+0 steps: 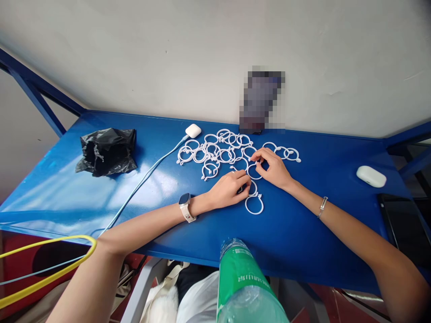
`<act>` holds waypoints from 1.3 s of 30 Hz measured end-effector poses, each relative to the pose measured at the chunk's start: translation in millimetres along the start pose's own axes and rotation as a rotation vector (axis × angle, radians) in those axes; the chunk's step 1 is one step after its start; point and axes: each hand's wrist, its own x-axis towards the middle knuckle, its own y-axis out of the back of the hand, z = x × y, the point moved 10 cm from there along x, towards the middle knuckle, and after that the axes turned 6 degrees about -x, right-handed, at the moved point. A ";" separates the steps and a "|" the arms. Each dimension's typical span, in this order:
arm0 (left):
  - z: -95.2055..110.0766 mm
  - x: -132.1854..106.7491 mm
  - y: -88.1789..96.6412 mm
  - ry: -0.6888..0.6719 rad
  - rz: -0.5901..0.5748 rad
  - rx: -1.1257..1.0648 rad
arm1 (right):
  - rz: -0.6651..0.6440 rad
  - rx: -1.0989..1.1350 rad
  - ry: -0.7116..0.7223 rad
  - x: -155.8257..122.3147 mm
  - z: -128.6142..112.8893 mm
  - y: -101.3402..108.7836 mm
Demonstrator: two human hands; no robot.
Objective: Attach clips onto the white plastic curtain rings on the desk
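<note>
White plastic curtain rings [225,156], each with a small eyelet, lie in a loose heap at the middle of the blue table. My left hand [230,187], a watch on its wrist, is closed with curled fingers on a ring [253,189] at the near side of the heap. Its fingertips are partly hidden. Thumb and forefinger of my right hand [272,167] pinch the edge of another ring [255,172]. One ring [254,205] hangs together with the left hand's ring and lies flat towards me. Several more rings [290,154] lie beyond my right hand.
On the blue table [303,242], a crumpled black plastic bag [107,152] sits left. A white charger [193,131] trails a pale blue cable [144,180]. Right are a white earphone case [371,176] and a dark phone [404,229]. A green-labelled bottle [242,273] stands close to me.
</note>
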 end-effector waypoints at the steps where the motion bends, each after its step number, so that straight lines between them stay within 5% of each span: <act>1: -0.8 -0.3 1.2 0.007 0.010 -0.015 | 0.019 -0.001 0.001 0.1 -0.7 2.1; 16: -2.5 0.7 -1.1 -0.005 0.009 0.005 | 0.118 0.051 0.069 -4.6 -20.2 13.0; 30: -18.1 -0.7 12.6 0.110 0.145 -0.322 | -0.142 0.400 -0.091 -4.3 -1.9 -13.5; 39: -21.4 -0.1 17.5 0.148 0.174 -0.385 | -0.274 0.455 -0.030 -9.1 -7.2 -26.2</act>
